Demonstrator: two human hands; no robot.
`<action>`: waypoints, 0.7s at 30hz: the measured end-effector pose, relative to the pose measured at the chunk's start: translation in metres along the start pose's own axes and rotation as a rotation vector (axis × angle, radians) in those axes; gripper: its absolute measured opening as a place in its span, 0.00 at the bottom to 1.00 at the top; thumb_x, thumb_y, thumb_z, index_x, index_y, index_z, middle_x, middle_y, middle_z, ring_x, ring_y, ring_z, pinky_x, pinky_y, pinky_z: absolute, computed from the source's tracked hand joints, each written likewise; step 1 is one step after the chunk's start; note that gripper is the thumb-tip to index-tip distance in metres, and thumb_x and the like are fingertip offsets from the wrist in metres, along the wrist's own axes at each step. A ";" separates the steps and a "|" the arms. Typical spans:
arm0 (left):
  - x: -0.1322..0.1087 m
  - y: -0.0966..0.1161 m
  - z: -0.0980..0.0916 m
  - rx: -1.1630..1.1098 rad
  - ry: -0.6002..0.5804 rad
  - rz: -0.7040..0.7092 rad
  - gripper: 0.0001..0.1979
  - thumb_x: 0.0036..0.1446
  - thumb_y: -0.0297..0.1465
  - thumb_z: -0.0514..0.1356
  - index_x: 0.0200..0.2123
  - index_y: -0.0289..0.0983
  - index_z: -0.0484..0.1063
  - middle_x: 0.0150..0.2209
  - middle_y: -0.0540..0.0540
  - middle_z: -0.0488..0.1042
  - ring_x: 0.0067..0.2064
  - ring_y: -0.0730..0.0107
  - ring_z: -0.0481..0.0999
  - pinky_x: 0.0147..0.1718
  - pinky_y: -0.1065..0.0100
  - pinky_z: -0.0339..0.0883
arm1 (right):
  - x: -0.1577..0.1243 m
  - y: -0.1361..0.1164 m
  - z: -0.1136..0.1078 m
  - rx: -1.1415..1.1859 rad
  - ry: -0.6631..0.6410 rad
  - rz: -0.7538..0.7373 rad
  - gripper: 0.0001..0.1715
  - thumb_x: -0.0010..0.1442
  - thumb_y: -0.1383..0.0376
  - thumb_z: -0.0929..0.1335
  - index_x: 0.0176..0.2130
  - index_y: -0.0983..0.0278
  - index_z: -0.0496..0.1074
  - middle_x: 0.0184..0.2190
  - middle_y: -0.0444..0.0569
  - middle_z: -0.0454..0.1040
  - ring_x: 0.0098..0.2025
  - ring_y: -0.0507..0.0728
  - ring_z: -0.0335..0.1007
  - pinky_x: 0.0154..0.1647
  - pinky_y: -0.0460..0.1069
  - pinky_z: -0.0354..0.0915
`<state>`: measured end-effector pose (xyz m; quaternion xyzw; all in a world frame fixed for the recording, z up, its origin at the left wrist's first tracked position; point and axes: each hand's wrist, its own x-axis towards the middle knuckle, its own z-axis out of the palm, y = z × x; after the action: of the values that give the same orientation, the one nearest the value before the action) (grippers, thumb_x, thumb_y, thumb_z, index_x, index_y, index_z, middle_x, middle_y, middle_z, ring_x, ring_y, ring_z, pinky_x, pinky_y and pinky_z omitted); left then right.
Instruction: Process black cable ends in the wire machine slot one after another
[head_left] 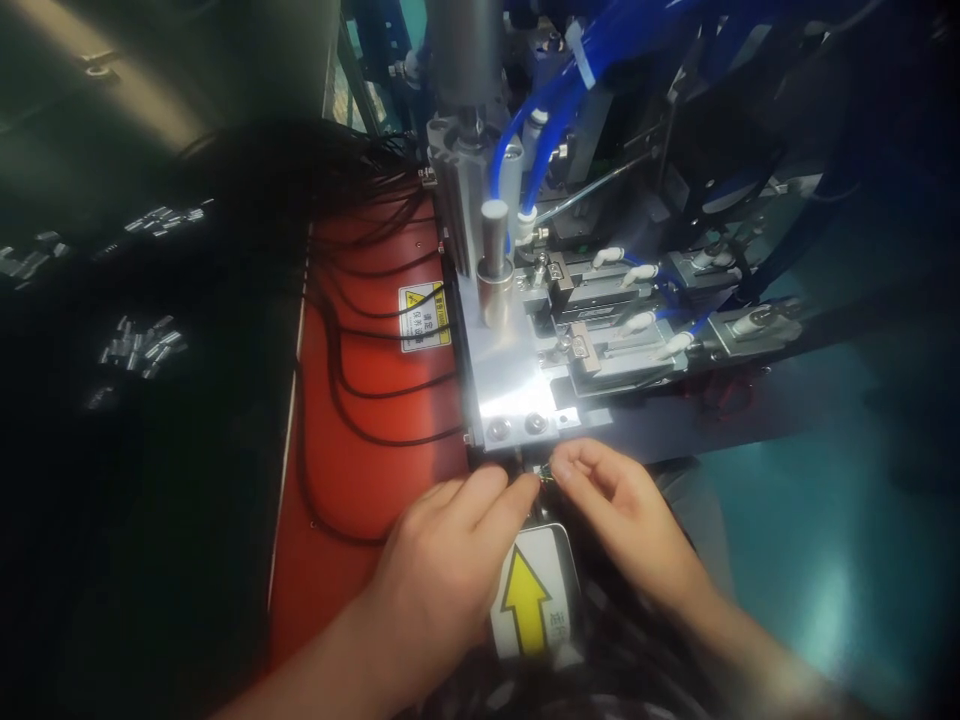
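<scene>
Close in front of the metal fixture, my left hand (450, 530) and my right hand (619, 500) meet at the fingertips. Between them shows a small dark cable end with thin coloured wires (546, 473), one of them yellow-green. The fingers of my left hand are closed, thumb and forefinger pinching its left side. On its right side, my right thumb and fingertips are pressed together on the wires. Its exact shape is too small to make out. Just beyond my fingertips is the bolted edge of a shiny metal plate (510, 385).
Black cables (375, 435) cross a red panel (367, 500) into the fixture. A white plate with a yellow arrow (526, 600) lies below my hands. Pneumatic cylinders (622, 350) and blue hoses (559, 110) stand behind. Small clear tubes (142, 345) lie in piles at left.
</scene>
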<state>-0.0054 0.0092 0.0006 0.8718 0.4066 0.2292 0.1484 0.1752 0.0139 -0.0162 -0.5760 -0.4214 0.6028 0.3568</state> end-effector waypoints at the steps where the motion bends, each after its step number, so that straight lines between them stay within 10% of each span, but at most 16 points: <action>1: 0.000 0.000 0.000 -0.002 -0.003 -0.002 0.15 0.62 0.23 0.51 0.50 0.29 0.71 0.32 0.44 0.73 0.28 0.69 0.71 0.25 0.69 0.70 | -0.001 0.000 -0.002 0.013 -0.010 0.019 0.15 0.59 0.54 0.67 0.32 0.65 0.68 0.25 0.44 0.67 0.28 0.51 0.62 0.28 0.45 0.63; 21: 0.001 -0.001 0.001 0.005 0.020 0.015 0.15 0.63 0.25 0.52 0.49 0.28 0.72 0.32 0.43 0.73 0.29 0.67 0.71 0.25 0.68 0.69 | -0.006 0.004 0.004 -0.111 0.084 -0.170 0.08 0.62 0.62 0.65 0.31 0.62 0.66 0.23 0.41 0.63 0.24 0.50 0.59 0.22 0.44 0.59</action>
<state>-0.0054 0.0104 -0.0006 0.8728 0.4020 0.2383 0.1405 0.1718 0.0069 -0.0177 -0.5819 -0.4859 0.5214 0.3917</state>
